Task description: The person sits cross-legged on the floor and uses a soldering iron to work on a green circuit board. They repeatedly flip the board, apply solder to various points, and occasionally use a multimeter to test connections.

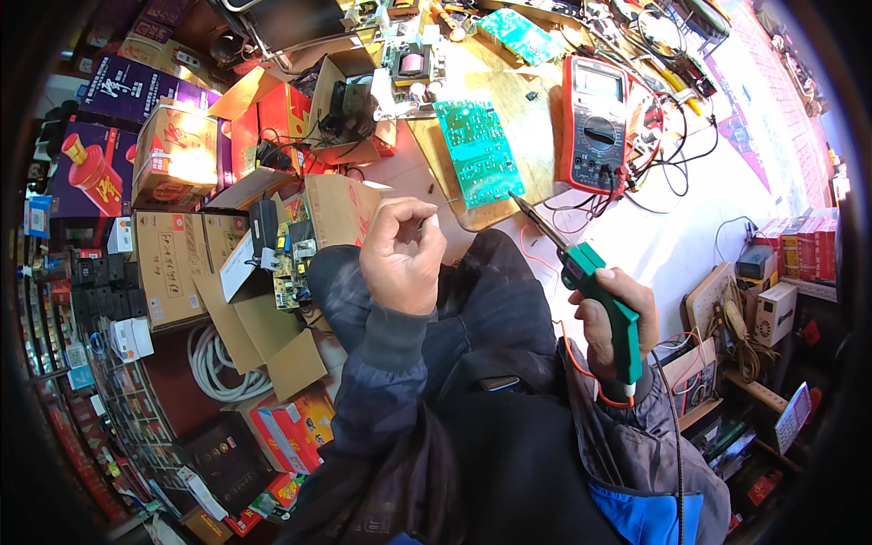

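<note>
My right hand [610, 320] grips a green soldering iron [599, 295] by its handle, its dark tip pointing up and left toward the lower edge of a green circuit board [477, 150]. The board lies on a wooden board [522, 123] on the bench. My left hand [402, 254] is raised in front of my chest with the fingers curled and the thumb and forefinger pinched together on a thin solder wire that runs toward the circuit board. Both sleeves are dark.
A red multimeter [595, 127] with leads lies right of the wooden board. A second green board [520, 34] and a coil part sit farther back. Cardboard boxes [177, 259], a white cable coil [213, 368] and small cartons crowd the left and right sides.
</note>
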Motion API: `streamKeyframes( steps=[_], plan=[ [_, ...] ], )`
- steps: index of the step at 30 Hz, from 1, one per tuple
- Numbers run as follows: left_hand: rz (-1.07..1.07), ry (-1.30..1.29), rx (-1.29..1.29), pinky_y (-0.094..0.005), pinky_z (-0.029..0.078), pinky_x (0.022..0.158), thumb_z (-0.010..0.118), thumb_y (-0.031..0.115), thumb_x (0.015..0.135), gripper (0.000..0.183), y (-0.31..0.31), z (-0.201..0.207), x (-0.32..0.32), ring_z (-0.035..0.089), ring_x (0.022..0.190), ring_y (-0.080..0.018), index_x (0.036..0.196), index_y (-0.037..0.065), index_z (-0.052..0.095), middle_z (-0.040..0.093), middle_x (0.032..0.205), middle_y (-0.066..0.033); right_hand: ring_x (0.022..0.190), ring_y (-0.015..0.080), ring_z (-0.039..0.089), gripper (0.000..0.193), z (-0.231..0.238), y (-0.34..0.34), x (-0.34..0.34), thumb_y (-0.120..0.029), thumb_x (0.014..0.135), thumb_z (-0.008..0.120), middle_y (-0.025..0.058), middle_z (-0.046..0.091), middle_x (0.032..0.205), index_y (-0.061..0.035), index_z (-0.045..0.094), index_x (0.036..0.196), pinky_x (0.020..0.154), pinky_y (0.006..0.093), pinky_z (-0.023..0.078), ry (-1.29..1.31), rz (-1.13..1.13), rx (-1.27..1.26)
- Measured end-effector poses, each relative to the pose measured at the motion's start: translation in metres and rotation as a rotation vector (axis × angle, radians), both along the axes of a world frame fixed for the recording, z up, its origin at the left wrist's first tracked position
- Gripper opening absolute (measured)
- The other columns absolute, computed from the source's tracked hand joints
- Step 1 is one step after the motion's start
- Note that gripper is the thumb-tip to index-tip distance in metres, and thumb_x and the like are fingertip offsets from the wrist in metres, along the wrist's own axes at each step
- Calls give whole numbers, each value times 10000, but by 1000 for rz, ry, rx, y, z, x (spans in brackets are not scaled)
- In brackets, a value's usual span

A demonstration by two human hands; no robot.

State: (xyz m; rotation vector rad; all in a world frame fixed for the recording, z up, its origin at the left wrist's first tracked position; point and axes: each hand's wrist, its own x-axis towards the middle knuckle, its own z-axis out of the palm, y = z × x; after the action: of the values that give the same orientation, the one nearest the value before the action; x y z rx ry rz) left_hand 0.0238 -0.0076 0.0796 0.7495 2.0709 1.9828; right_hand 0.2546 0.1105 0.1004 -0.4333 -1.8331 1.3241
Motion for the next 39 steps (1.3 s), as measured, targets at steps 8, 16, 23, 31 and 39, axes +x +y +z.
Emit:
streamKeyframes(
  steps=[8, 16, 23, 31, 39],
  plan=[
    [8, -52, 5, -227, 455, 760, 670, -99, 900, 162, -10, 1, 1, 530, 813, -54, 1005, 25, 668, 619, 964, 20, 758, 210, 685, 375, -3, 1, 3, 1, 935, 703, 157, 699, 881, 10, 590, 1292, 690, 315, 531, 1, -11, -30],
    [-16, -127, 16, -208, 449, 723, 688, -34, 949, 116, 3, 27, -12, 537, 789, -37, 1054, 13, 670, 616, 909, 35, 783, 216, 698, 366, -1, 2, 4, -5, 933, 716, 160, 706, 891, 7, 594, 1277, 714, 321, 544, 37, -32, -78],
    [-278, 101, -109, -263, 519, 713, 690, 19, 916, 69, 95, 48, -98, 657, 786, -101, 973, -20, 692, 717, 893, -56, 781, 221, 706, 370, -4, 5, 8, 4, 924, 725, 165, 710, 897, 0, 596, 1271, 698, 323, 548, 78, -77, -89],
    [-305, 415, -546, -340, 577, 833, 748, 139, 833, 293, 191, 16, -152, 738, 931, -268, 1121, 85, 746, 757, 1000, -143, 767, 215, 698, 381, -3, 13, 15, -7, 932, 728, 162, 709, 895, -3, 584, 1285, 689, 323, 548, 104, -97, -72],
    [-301, 348, -196, -320, 574, 820, 729, 136, 919, 320, 87, 57, -98, 713, 919, -174, 1181, -42, 686, 754, 1035, -114, 761, 175, 691, 409, -11, 20, 14, -123, 966, 759, 142, 698, 878, -15, 576, 1316, 667, 291, 545, 161, -171, -149]
  ],
)
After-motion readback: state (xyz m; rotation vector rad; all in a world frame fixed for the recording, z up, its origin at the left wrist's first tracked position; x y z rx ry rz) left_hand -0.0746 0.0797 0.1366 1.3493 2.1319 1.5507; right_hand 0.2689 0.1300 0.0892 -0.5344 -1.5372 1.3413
